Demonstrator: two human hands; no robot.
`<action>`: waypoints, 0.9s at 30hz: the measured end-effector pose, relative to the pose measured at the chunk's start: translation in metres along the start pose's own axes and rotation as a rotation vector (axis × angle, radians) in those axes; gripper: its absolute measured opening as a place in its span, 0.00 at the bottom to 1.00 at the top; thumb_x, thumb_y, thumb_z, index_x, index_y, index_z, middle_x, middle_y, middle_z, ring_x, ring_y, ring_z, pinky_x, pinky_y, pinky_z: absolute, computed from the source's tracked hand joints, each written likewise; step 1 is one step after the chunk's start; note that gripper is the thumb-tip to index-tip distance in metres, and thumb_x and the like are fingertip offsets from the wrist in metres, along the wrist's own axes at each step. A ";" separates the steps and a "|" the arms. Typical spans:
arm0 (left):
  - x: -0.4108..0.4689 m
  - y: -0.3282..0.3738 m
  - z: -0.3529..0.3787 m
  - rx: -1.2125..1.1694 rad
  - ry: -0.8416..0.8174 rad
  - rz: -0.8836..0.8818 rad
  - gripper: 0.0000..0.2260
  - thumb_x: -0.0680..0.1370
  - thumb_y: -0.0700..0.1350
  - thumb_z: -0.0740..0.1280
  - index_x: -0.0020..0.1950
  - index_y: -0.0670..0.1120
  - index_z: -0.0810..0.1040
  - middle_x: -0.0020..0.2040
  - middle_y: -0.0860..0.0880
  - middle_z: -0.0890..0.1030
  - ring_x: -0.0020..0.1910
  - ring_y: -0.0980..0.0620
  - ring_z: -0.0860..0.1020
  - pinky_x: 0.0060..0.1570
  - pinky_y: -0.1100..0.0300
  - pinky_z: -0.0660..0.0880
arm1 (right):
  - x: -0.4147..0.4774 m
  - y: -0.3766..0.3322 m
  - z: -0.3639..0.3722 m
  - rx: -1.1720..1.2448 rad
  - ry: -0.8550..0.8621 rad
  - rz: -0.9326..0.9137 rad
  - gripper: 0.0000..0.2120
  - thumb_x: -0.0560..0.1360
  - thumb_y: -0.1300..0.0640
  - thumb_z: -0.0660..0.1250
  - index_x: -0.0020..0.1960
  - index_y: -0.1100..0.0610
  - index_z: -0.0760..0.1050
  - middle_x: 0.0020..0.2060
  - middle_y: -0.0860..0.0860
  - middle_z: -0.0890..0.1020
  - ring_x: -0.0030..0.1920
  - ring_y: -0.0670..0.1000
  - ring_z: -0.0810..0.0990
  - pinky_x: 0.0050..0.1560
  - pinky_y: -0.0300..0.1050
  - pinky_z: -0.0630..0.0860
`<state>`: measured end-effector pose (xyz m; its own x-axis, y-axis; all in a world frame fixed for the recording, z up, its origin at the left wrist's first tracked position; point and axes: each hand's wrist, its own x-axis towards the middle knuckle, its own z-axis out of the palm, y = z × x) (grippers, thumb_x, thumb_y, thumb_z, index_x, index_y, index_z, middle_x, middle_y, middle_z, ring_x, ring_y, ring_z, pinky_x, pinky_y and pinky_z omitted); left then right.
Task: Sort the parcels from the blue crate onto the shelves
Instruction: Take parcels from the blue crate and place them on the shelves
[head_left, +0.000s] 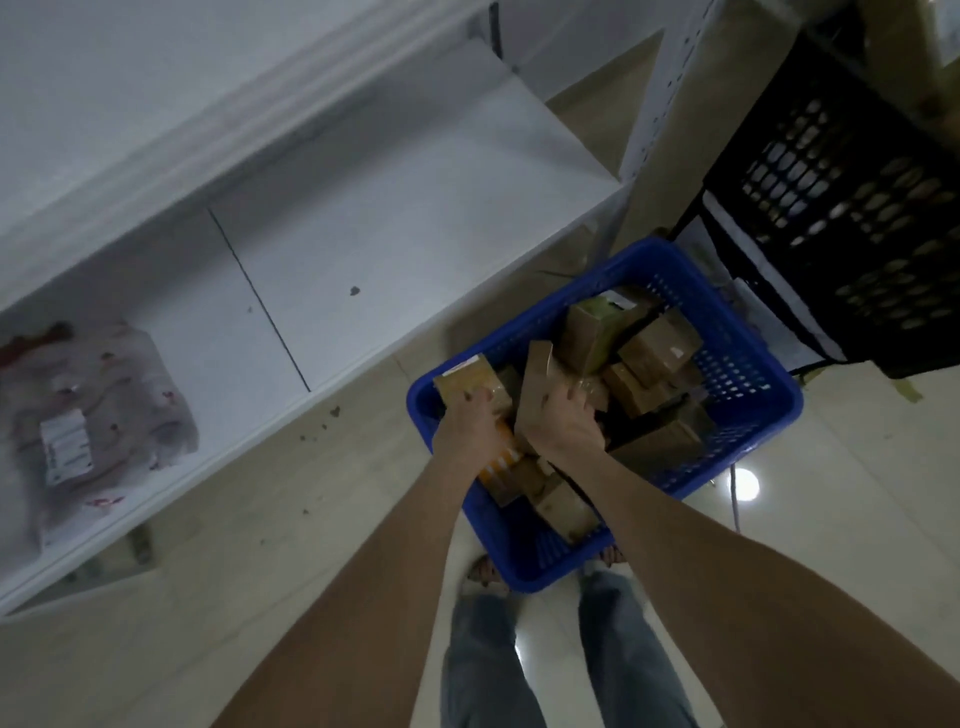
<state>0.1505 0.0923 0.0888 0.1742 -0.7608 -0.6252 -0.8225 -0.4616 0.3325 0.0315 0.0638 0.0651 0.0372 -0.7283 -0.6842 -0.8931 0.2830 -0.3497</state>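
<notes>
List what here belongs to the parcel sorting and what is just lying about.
Job: blue crate; brown parcels in it; left hand holding a small parcel; right hand holding a flat parcel; white shelf; bagged parcel on it.
Lying about: black crate; crumbs on the floor; cable.

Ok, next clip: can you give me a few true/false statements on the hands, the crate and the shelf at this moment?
1. Both the left hand and the right hand reach into the blue crate. True.
2. The blue crate is empty. False: it holds many brown parcels.
3. The left hand grips a small brown box and the right hand grips a flat brown parcel. True.
4. A stack of brown boxes sits on the white shelf. False: a plastic-wrapped package lies there.
5. The black crate sits inside the blue crate. False: it stands beside it.
</notes>
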 end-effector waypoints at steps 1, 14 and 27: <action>0.006 -0.001 0.012 -0.012 0.005 -0.018 0.20 0.79 0.41 0.60 0.71 0.42 0.63 0.69 0.40 0.65 0.56 0.42 0.75 0.51 0.50 0.75 | 0.009 0.008 0.006 -0.012 -0.020 -0.001 0.36 0.76 0.49 0.64 0.76 0.58 0.50 0.71 0.60 0.60 0.69 0.62 0.62 0.64 0.55 0.66; 0.091 -0.055 0.136 -0.109 0.087 -0.129 0.22 0.77 0.33 0.60 0.70 0.45 0.64 0.72 0.43 0.63 0.60 0.42 0.73 0.51 0.47 0.75 | 0.153 0.049 0.120 0.183 -0.155 0.180 0.60 0.68 0.42 0.74 0.76 0.59 0.31 0.76 0.60 0.51 0.74 0.60 0.60 0.67 0.53 0.66; 0.084 -0.066 0.119 -0.146 0.067 -0.162 0.21 0.77 0.37 0.62 0.70 0.47 0.66 0.68 0.44 0.66 0.61 0.43 0.73 0.54 0.51 0.74 | 0.139 0.054 0.104 0.203 -0.012 0.186 0.28 0.76 0.47 0.65 0.69 0.62 0.64 0.61 0.60 0.76 0.59 0.59 0.76 0.50 0.48 0.73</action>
<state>0.1549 0.1135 -0.0694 0.3374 -0.6977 -0.6319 -0.6948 -0.6375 0.3328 0.0353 0.0429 -0.1155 -0.1131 -0.6449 -0.7559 -0.7769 0.5316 -0.3374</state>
